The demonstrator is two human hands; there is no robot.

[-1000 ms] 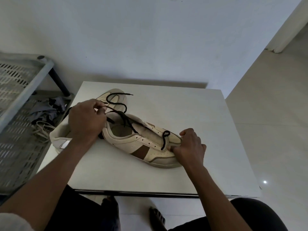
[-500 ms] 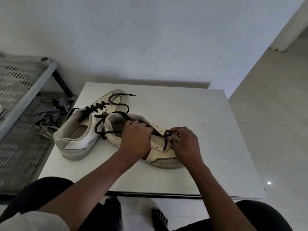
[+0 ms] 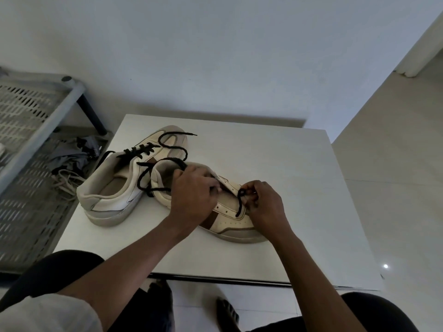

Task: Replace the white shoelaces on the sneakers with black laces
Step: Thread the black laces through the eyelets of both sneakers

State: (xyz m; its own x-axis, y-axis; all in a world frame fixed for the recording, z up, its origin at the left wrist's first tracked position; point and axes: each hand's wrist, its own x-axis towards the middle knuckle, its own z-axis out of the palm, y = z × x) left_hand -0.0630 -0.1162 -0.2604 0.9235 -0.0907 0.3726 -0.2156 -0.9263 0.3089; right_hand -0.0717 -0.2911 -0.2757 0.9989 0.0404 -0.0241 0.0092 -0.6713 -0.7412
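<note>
- On the white square tabletop, the left hand has crossed since a second ago from the rear cream leather sneaker to the nearer cream sneaker with a brown side stripe. The right hand has climbed from the toe to the eyelets.
- Left of the table, a grey perforated metal rack holds on its lower shelf a crumpled grey cloth and a tangle of white shoelaces (well apart from both hands).
- The rear sneaker has its own black lace crossed through the eyelets.
- The left hand's curled fingers grip the nearer sneaker at its tongue and eyelet flap.
- The right hand's fingertips pinch the black shoelace, which runs across the lowest eyelets, just right of the left hand.
</note>
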